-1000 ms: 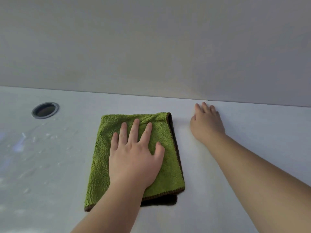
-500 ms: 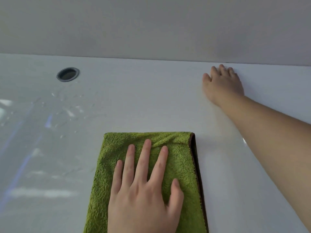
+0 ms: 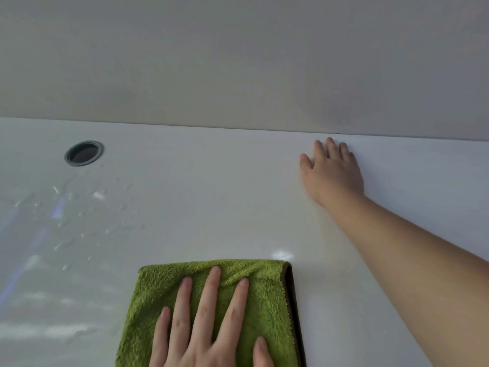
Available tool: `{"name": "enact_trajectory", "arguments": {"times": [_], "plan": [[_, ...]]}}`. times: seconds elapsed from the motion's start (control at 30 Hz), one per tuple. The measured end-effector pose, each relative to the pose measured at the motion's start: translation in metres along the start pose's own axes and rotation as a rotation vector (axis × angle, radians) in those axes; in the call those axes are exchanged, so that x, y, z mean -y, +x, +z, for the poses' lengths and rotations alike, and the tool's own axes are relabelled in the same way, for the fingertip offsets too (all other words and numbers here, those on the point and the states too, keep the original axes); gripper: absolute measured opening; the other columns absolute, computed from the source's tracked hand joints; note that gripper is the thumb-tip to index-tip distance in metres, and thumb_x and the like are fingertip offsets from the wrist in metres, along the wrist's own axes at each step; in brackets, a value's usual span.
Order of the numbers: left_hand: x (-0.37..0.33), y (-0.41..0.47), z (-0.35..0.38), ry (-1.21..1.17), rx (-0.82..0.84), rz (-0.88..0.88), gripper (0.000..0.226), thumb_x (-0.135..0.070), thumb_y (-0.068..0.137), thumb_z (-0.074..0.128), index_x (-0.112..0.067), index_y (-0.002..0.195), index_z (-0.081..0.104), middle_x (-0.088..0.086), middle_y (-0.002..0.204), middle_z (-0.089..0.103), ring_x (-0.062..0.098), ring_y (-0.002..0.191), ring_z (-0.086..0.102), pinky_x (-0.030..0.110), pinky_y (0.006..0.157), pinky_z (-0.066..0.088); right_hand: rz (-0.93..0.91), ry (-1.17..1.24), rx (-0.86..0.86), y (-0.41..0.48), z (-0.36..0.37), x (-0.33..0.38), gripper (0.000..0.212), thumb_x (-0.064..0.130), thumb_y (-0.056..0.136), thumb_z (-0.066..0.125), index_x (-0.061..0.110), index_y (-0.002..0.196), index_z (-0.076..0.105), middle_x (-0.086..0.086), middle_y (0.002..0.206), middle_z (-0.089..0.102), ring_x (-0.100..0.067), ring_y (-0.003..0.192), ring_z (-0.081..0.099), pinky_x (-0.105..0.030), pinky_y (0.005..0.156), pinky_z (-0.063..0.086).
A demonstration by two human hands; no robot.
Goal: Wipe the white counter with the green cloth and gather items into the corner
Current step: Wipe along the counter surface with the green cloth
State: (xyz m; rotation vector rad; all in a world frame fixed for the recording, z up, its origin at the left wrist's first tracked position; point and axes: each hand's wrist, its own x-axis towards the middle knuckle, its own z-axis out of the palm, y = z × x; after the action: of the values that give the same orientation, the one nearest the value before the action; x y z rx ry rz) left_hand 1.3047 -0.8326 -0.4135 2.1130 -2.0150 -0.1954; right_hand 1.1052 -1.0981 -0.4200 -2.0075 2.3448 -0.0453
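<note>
**Left grip** [image 3: 209, 327]: laid flat, palm down, with four fingers straight and spread and the thumb alongside. It presses on the green cloth [image 3: 156, 287], and no finger curls round the fabric. The heel of the hand and the wrist are cut off by the lower frame edge.

**Right grip** [image 3: 333, 173]: laid flat on the counter [image 3: 211, 197] with the fingers extended and close together, holding nothing. The fingertips lie at or just short of the joint with the wall [image 3: 238, 62]. Whether they touch the wall cannot be confirmed.

**Green cloth:** a folded pad on the counter at the near edge of view, directly under the left grip. A brown edging [image 3: 289, 300] runs down its right side. The far edge lies square across, and both visible sides run away from the person. The long axis is therefore judged to run near-to-far, but the near end is out of frame, so this is unconfirmed.

**Governing relation:** water droplets [image 3: 98, 194] lie ahead and to the left of the cloth, between it and a round grey-rimmed hole [image 3: 84, 153]. The left grip is the nearer one and is already on the cloth. The right grip is well apart from it, far right. The next stroke is judged to call for a push forward and left, with the broad far edge leading.

**Not visible:** the items to be gathered and the corner. The pale streaks at the far left may be a water film or reflected light; which cannot be told.
</note>
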Motion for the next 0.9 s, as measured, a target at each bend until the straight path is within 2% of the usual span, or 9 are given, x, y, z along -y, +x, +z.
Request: {"name": "enact_trajectory", "arguments": {"times": [0.13,0.2,0.27,0.33,0.67,0.9], "plan": [[-0.002,0.052,-0.004,-0.073,0.067,-0.025,0.070,-0.060,0.073,0.046,-0.042,0.141,0.055,-0.006,0.157,0.041,0.031,0.144,0.038,0.052,0.114,0.026,0.000,-0.004,-0.017,0.000,0.000,0.001,0.065,0.052,0.098,0.013,0.021,0.155,0.014,-0.002,0.164,0.008,-0.025,0.149,0.006,-0.040,0.121,0.006],[-0.002,0.085,-0.004,-0.066,0.095,-0.050,0.068,-0.065,0.083,0.033,-0.052,0.150,0.033,-0.014,0.165,0.019,0.023,0.153,0.016,0.045,0.121,0.010,0.005,0.006,-0.027,0.000,0.000,0.001,0.064,0.052,0.098,0.015,0.022,0.155,0.017,-0.002,0.164,0.010,-0.025,0.149,0.007,-0.040,0.121,0.006],[0.000,0.117,0.000,-0.057,0.079,-0.050,0.070,-0.072,0.086,0.015,-0.057,0.153,0.004,-0.019,0.166,-0.005,0.017,0.154,-0.011,0.041,0.123,-0.007,0.004,0.016,-0.049,0.000,-0.001,0.002,0.062,0.051,0.098,0.018,0.022,0.153,0.021,-0.002,0.163,0.013,-0.025,0.149,0.009,-0.040,0.120,0.008],[0.002,0.149,0.005,-0.055,0.069,-0.046,0.070,-0.073,0.086,0.007,-0.055,0.152,-0.007,-0.019,0.165,-0.011,0.015,0.152,-0.019,0.043,0.123,-0.011,0.003,0.011,-0.066,0.001,-0.002,0.003,0.061,0.051,0.098,0.021,0.022,0.151,0.024,-0.003,0.162,0.016,-0.025,0.148,0.011,-0.041,0.120,0.010],[-0.010,0.260,0.020,-0.020,0.062,-0.033,0.072,-0.071,0.086,0.007,-0.050,0.156,0.003,-0.013,0.168,-0.002,0.020,0.153,-0.011,0.047,0.123,-0.005,0.030,-0.003,-0.055,0.002,-0.002,0.003,0.059,0.053,0.096,0.023,0.026,0.148,0.025,0.000,0.161,0.016,-0.025,0.148,0.009,-0.040,0.120,0.011],[-0.014,0.282,0.020,0.007,0.076,-0.026,0.075,-0.069,0.086,0.006,-0.046,0.157,0.005,-0.007,0.169,0.000,0.026,0.154,-0.010,0.048,0.123,-0.005,0.026,-0.013,-0.078,0.002,-0.001,0.004,0.059,0.053,0.094,0.025,0.025,0.146,0.030,-0.001,0.159,0.021,-0.025,0.146,0.013,-0.041,0.117,0.012]]}}
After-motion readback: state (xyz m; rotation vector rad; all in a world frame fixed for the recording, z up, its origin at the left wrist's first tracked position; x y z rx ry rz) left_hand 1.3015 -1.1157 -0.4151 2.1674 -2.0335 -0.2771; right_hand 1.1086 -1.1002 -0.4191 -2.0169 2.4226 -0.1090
